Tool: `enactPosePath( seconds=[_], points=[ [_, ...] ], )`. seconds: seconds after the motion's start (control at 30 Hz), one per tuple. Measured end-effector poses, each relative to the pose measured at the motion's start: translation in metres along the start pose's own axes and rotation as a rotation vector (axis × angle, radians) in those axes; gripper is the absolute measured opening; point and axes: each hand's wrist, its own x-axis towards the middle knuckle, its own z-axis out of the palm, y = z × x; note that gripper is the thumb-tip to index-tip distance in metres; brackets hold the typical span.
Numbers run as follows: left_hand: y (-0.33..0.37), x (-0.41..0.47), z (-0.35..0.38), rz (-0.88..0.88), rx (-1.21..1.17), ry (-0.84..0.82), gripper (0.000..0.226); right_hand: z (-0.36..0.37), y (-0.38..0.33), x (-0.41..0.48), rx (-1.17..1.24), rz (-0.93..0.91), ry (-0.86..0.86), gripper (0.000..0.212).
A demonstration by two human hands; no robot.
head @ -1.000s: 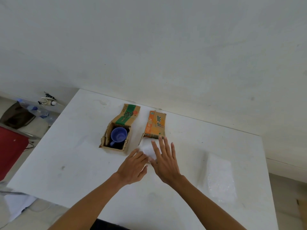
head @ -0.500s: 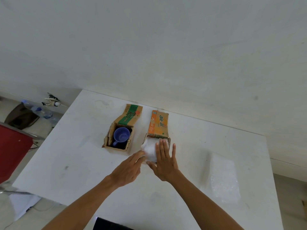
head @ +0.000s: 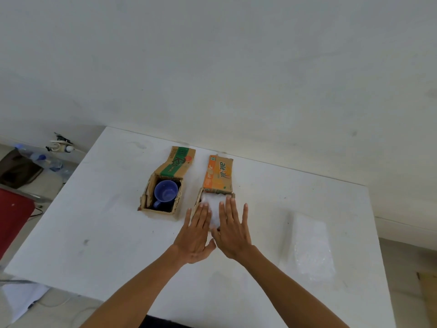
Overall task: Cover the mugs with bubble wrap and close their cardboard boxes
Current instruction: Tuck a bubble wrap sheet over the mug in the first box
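**Both palms flat on the wrap in the orange box**

While my left hand (head: 196, 235) and right hand (head: 233, 230) lie side by side, thumbs almost meeting, both are spread flat with fingers straight, gripping nothing. They press down on the bubble wrap (head: 214, 209) that fills the orange box (head: 218, 176), directly under and ahead of my fingertips. White wrap shows between my two hands and just beyond them; whatever sits under it is hidden from me.

That box runs lengthwise away from me, and its lid flap stands open at the far end, pointing off toward the wall (head: 236, 67), printed side up. Just left of my left hand, near but apart from it, sits the green box (head: 165, 192), its long axis angled the same way with the flap leaning slightly to the right at the far end. Inside it the blue mug (head: 165, 191) stands upright, mouth open to me, handle turned toward my side, uncovered.

Well off to the right of my right hand, a spare sheet of bubble wrap (head: 309, 247) lies flat on the white table (head: 94, 221), long side running away from me. Nothing lies between my hands and either box. Far left, beyond the table edge, water bottles (head: 45, 159) lie on the floor.
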Motion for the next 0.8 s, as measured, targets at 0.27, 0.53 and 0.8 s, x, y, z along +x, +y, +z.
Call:
enactPosePath(
  seconds=[0.27,0.53,0.8],
  points=[
    [0.02,-0.003,0.002,-0.017,-0.034,0.074,0.081,-0.002,0.028,0.004,-0.118,-0.039,-0.042,0.071],
    [-0.012,0.009,-0.011,-0.028,0.043,0.07,0.065,-0.004,0.026,0.01,-0.088,-0.047,-0.122,0.075],
    [-0.006,0.015,-0.013,-0.118,-0.055,0.034,0.061,0.003,0.034,0.015,0.061,-0.034,-0.146,0.07]
  ],
)
